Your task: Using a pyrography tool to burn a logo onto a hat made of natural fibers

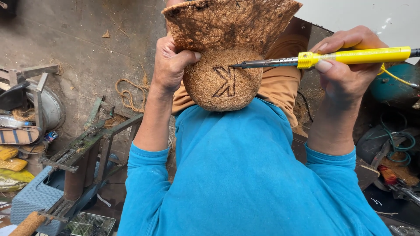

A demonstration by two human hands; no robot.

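Observation:
My left hand (171, 61) grips a brown coconut-fibre piece (221, 78), a rounded husk ball with a flared fibre sheet above it. A dark burnt mark of straight strokes (226, 81) shows on the ball's face. My right hand (345, 65) holds a yellow-handled soldering iron (350, 57) level, its metal tip (232, 66) touching the upper edge of that mark. Both arms wear blue sleeves, and the ball rests just above my blue-shirted chest.
A metal frame with a spring (83, 148) stands at lower left beside a blue woven crate (30, 196). Coiled rope (129, 94) lies on the concrete floor. A sandal (17, 134) and yellow bags sit far left. Green cable and tools (393, 148) are at right.

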